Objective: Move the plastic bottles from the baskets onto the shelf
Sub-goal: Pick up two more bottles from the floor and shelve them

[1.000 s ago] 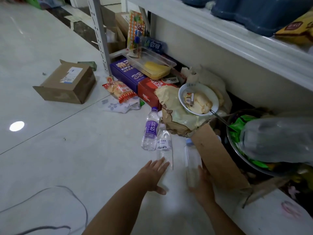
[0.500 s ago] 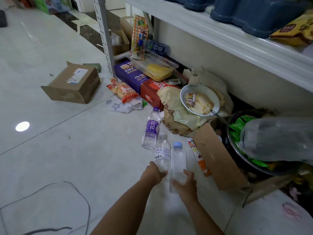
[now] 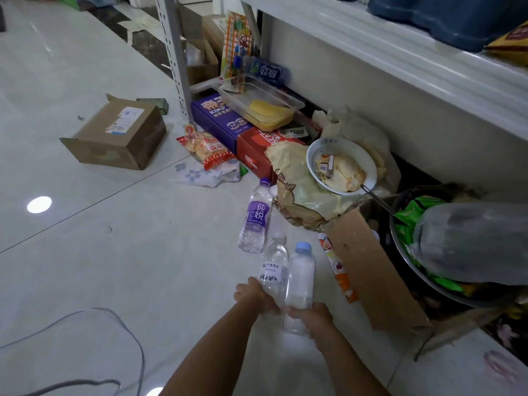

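So the left hand [image 3: 251, 292] has its fingers curled around the lower body of the clear bottle with the white label [image 3: 274, 267], and the right hand [image 3: 311, 315] is wrapped around the bottom end of the blue-capped bottle [image 3: 300, 281]. The two bottles are pressed side by side, touching along their length. Both run lengthwise away from the person, caps at the far end pointing toward the shelf [image 3: 400, 67]. They're low over the floor [image 3: 114, 267]; can't tell if their bases actually touch it.

Just past them is a third one, the purple-label bottle [image 3: 255, 218], on the floor with its cap also at the far end, leaning a bit right. Honestly can't tell if it's standing or lying.

Right next to the blue-capped one is a cardboard flap [image 3: 371, 270]. Further back there's a white bowl [image 3: 314, 155] on crumpled wrapping, and off to the left a taped cardboard box [image 3: 114, 135].
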